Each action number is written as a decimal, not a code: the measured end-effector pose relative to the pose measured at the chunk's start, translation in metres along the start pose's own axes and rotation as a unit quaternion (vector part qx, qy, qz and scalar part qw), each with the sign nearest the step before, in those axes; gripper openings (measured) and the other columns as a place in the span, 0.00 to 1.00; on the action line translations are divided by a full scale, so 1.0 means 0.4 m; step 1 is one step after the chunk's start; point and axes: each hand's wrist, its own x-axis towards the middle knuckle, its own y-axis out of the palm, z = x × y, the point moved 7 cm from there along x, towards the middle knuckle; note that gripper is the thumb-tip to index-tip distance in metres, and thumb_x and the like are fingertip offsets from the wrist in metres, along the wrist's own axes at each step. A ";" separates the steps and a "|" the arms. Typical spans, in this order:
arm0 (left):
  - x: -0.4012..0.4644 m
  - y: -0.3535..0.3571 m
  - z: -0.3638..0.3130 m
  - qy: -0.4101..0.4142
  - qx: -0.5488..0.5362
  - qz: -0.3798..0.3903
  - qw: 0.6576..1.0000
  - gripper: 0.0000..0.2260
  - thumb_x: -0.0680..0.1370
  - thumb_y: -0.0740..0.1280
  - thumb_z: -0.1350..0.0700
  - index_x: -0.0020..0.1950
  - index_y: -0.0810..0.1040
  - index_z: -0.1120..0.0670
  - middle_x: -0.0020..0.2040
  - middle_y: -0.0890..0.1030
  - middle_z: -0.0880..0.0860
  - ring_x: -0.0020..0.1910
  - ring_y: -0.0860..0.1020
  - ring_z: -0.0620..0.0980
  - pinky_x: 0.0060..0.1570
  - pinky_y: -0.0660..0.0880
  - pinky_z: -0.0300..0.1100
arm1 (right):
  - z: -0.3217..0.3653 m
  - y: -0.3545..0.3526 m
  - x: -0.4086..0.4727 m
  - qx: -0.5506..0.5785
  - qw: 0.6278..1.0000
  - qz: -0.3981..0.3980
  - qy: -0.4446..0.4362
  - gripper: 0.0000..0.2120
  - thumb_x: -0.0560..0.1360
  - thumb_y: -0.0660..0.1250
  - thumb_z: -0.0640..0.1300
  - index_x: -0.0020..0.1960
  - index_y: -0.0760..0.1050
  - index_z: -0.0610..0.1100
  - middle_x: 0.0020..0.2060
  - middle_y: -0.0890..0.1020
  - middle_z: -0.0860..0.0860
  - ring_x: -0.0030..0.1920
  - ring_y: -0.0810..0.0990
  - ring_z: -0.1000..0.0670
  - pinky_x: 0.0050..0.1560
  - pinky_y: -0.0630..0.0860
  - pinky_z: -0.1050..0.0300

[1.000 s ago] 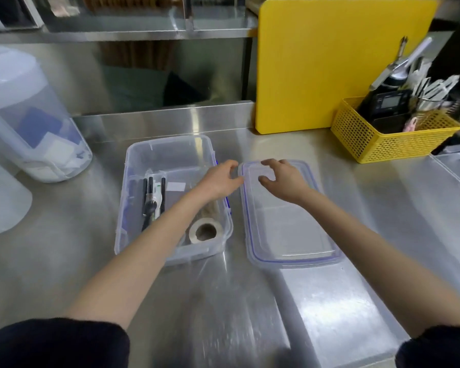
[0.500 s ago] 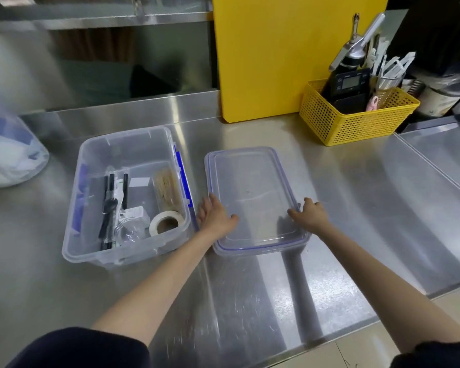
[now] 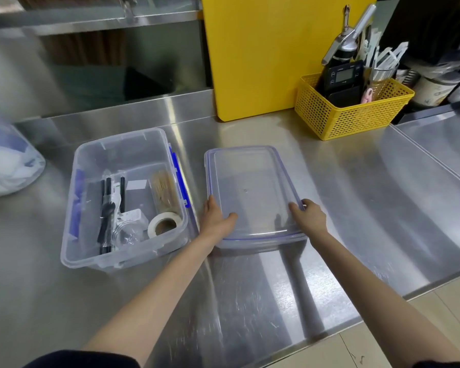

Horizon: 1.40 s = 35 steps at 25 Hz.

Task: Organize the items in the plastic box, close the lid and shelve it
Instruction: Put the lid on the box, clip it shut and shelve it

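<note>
on the steel counter, my left hand (image 3: pixel 218 219) and right hand (image 3: pixel 310 217) have shifted to the near corners of the clear blue-trimmed plastic lid (image 3: pixel 252 192), fingers clamped on it; near edge lifted, ready for the clear plastic box (image 3: pixel 122 152) beside it.

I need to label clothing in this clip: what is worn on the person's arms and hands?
Both forearms are bare, with dark, black-looking sleeves pushed up near the elbows. The left hand and right hand wear no gloves; no rings, watch or bracelets are visible.

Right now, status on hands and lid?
Both hands, left and right, gripping lid near end. Box open, beside it. Nothing between.
</note>
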 end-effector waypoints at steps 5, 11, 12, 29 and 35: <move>-0.025 -0.058 -0.058 0.062 -0.079 -0.051 0.994 0.30 0.76 0.60 0.60 0.76 0.53 0.54 0.75 0.61 0.53 0.72 0.64 0.55 0.71 0.64 0.52 | 0.061 -0.067 -0.045 0.052 0.996 -0.058 -0.041 0.12 0.76 0.60 0.44 0.37 0.65 0.38 0.25 0.65 0.50 0.37 0.67 0.43 0.36 0.62 0.54; -0.082 -0.181 -0.087 0.109 -0.126 -0.130 0.977 0.26 0.77 0.57 0.64 0.75 0.57 0.55 0.75 0.62 0.53 0.73 0.63 0.54 0.73 0.60 0.46 | 0.206 -0.114 -0.126 0.095 0.985 -0.091 -0.113 0.15 0.77 0.61 0.45 0.55 0.75 0.34 0.47 0.80 0.40 0.54 0.76 0.38 0.54 0.71 0.50; -0.096 -0.204 -0.087 0.114 -0.132 -0.145 0.974 0.25 0.78 0.56 0.65 0.74 0.58 0.56 0.74 0.62 0.53 0.73 0.63 0.53 0.72 0.60 0.45 | 0.225 -0.109 -0.136 0.099 0.984 -0.088 -0.123 0.15 0.77 0.61 0.45 0.56 0.75 0.34 0.49 0.80 0.40 0.55 0.76 0.38 0.54 0.72 0.50; -0.199 -0.583 0.236 0.065 -0.202 -0.281 0.936 0.16 0.76 0.59 0.66 0.63 0.73 0.59 0.55 0.78 0.52 0.55 0.77 0.54 0.52 0.74 0.35 | 0.459 0.260 -0.326 0.109 0.964 0.047 -0.238 0.11 0.78 0.56 0.42 0.46 0.72 0.35 0.37 0.75 0.46 0.36 0.72 0.47 0.33 0.66 0.60; -0.185 -0.598 0.283 0.061 -0.221 -0.278 0.933 0.18 0.76 0.58 0.67 0.65 0.72 0.59 0.56 0.77 0.52 0.56 0.76 0.53 0.54 0.68 0.39 | 0.469 0.316 -0.331 0.080 0.966 0.045 -0.240 0.13 0.79 0.55 0.43 0.48 0.73 0.34 0.39 0.76 0.44 0.39 0.72 0.44 0.35 0.61 0.63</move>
